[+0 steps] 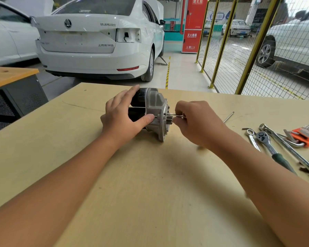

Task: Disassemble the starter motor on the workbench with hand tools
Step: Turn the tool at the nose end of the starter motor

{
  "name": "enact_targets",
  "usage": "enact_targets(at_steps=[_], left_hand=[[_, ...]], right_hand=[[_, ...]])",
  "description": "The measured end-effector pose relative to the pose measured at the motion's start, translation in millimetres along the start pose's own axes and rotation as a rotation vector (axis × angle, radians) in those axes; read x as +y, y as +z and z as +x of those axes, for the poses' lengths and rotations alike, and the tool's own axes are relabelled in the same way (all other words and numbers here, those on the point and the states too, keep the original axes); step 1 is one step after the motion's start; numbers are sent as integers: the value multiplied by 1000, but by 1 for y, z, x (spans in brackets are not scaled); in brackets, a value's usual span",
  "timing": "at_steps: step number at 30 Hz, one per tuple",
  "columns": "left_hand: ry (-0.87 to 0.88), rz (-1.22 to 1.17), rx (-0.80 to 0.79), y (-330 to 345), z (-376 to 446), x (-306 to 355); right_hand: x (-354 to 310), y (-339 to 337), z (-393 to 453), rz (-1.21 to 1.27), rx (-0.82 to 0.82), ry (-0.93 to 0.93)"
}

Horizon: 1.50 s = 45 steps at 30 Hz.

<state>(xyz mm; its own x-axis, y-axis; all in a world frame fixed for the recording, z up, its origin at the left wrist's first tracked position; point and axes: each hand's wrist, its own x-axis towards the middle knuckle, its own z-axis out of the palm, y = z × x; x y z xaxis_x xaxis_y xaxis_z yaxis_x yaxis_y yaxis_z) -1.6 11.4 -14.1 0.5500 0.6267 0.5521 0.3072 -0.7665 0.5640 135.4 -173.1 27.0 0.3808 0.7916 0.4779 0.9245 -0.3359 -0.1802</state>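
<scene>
Near the far middle of the pale plywood desk lies the starter motor, a black cylindrical body joined to a grey cast-aluminium nose housing, resting on its side with the flange and small pinion gear facing right.

The left hand grips the black body, fingers over the top and thumb pressed against the housing, bracing the unit. The right hand pinches a thin bright metal tool, apparently a hex key or slim driver, whose tip sits at the flange face just above the pinion. Whether the tip is seated in a fastener cannot be told.

The step in hand appears to be loosening a fastener at the nose housing. The next move likely calls for full seating of the tip, a steady turn, and firm counter-hold by the left hand so the round body does not roll.

To the right lie a slim steel rod, a green-handled ratchet, chrome combination wrenches and an orange holder of hex keys. Beyond the desk stands a white saloon car and a yellow-framed mesh fence.
</scene>
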Motion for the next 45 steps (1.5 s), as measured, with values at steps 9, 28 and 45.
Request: enact_targets(at_steps=[9,28,45], left_hand=[[-11,6,12,1,0,3],[-22,-23,3,-1,-1,6],[21,-63,18,4,3,-1]], right_hand=[[-8,12,3,504,17,301],[-23,30,-2,441,104,229],[-33,31,-4,529,136,444]])
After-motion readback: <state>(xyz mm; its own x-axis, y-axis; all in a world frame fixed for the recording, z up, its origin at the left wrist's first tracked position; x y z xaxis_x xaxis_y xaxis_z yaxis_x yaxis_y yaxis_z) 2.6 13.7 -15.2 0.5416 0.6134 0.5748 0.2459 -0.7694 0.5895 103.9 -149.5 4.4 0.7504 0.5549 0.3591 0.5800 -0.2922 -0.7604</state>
